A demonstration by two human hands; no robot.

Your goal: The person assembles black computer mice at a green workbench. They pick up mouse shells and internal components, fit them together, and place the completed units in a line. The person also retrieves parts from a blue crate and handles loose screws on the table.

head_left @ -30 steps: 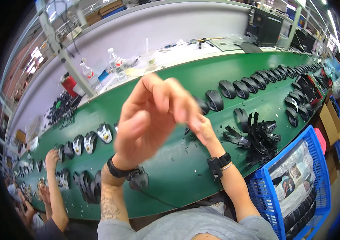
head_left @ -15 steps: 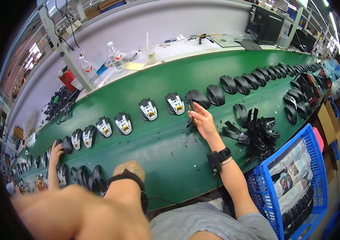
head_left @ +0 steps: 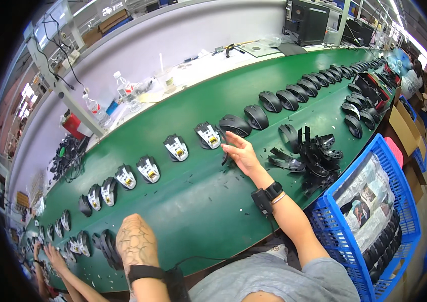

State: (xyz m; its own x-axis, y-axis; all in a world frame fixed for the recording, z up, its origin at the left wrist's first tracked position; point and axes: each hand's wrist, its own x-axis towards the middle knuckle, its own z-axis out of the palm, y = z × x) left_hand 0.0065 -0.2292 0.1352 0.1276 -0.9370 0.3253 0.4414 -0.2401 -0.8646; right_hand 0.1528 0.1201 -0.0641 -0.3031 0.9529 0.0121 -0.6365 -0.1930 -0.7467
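L hand (head_left: pixel 137 239) has shifted left & nearer, toward dk mice (head_left: pixel 107 247); back up, fingers hidden, can't tell grip. R hand (head_left: pixel 242 155) loosely curled, fingertips pinching thin blk strip (head_left: pixel 225 158) beside silver-topped mouse (head_left: pixel 207 136), mid-bench. Right: blk parts pile (head_left: pixel 319 156); near right, blue basket (head_left: pixel 343 246).

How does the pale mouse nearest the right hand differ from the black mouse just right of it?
The pale mouse has a whitish top with a yellow patch; the black mouse looks dark all over.
The pale mouse lies nearly upright in the picture, while the black mouse is turned more sideways.
Both rest on the green table.
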